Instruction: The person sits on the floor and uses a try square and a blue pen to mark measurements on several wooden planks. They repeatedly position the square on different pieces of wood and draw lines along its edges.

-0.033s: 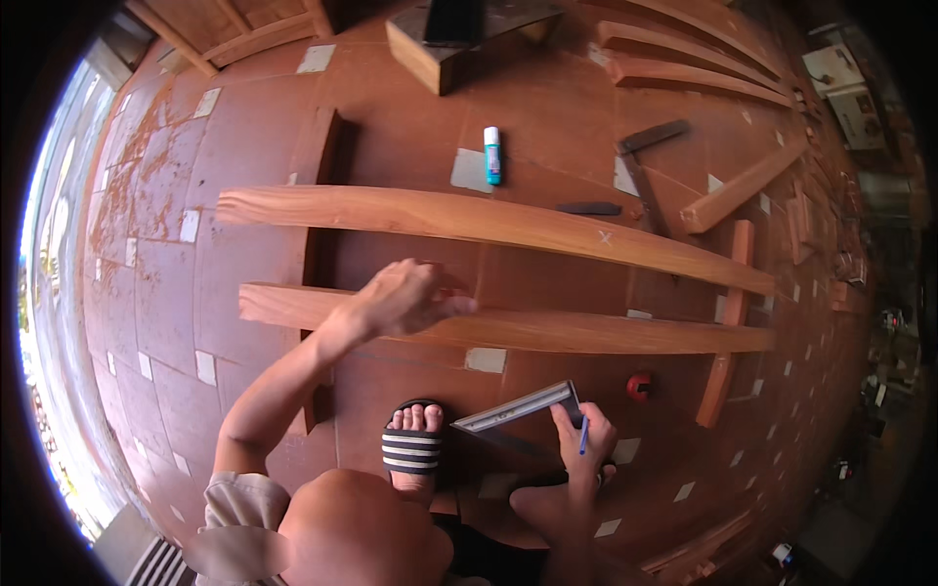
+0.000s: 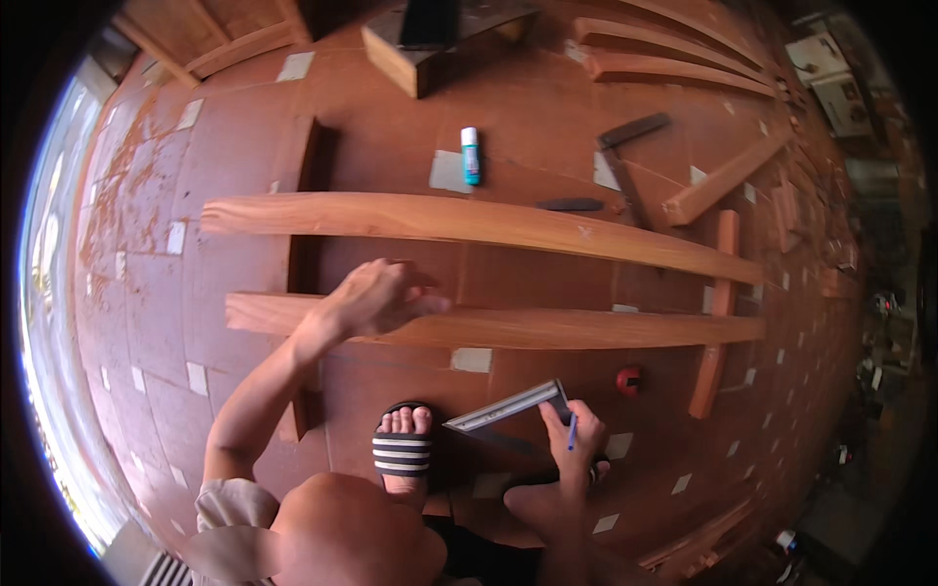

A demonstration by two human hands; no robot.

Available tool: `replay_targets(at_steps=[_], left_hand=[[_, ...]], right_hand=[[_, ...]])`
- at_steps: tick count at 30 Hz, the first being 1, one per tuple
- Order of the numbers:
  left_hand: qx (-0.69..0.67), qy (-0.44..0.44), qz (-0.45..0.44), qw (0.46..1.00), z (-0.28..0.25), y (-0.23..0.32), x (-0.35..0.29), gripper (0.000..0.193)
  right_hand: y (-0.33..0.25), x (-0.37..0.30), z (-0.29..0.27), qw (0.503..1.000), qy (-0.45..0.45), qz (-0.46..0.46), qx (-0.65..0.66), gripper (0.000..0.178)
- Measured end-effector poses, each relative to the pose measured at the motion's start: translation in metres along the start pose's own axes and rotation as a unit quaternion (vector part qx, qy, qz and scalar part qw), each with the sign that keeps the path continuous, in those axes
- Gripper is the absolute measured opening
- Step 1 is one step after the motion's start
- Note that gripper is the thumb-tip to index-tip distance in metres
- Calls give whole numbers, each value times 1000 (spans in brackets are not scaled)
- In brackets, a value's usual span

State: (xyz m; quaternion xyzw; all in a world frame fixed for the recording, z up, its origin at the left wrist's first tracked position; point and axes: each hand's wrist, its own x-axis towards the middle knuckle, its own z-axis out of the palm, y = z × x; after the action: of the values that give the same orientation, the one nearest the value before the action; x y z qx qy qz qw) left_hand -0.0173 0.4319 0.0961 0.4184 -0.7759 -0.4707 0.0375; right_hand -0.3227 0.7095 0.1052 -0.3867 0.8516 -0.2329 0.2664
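My left hand (image 2: pixel 376 301) hovers over the nearer of two long, slightly curved wooden beams (image 2: pixel 547 329), its fingers loosely bent and apart, with nothing visible in them. Whether it touches the wood I cannot tell. Beyond it lies the second beam (image 2: pixel 410 217), which bears a small pale cross mark. Down at the right, my right hand (image 2: pixel 578 435) grips the thick stock end of a try square (image 2: pixel 508 406) whose metal blade points left. A blue pen (image 2: pixel 572 433) also sticks out between that hand's fingers.
Both beams rest across two wooden crosspieces (image 2: pixel 711 376). A glue stick (image 2: pixel 471 156), a dark-handled tool (image 2: pixel 570 205) and a dark folding square (image 2: pixel 633 166) lie beyond them. A red tape measure (image 2: pixel 628 380) sits nearer, at the right. Several curved pieces (image 2: pixel 674 70) lie far right.
The whole view has shifted slightly, so things appear a little further left. Both hands keep nearly the same pose, the right one still gripping the try square and pen.
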Motion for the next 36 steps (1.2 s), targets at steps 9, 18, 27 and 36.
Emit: replay_targets(at_steps=[9,18,27,36], left_hand=[[107,-239,-152,953,-17,-64,23,88],[160,-111,-97,976,-8,-20,-27,77],[165,64,63,982,28,-25,-73,70],[171,95,64,979,42,-37,-72,73]], right_hand=[[74,24,55,994,86,-71,-7,44],[92,25,62,941,261,-205,-65,20],[59,109,-86,925,99,-310,-197,77],[14,180,-112,886,-194,-262,-330,96]])
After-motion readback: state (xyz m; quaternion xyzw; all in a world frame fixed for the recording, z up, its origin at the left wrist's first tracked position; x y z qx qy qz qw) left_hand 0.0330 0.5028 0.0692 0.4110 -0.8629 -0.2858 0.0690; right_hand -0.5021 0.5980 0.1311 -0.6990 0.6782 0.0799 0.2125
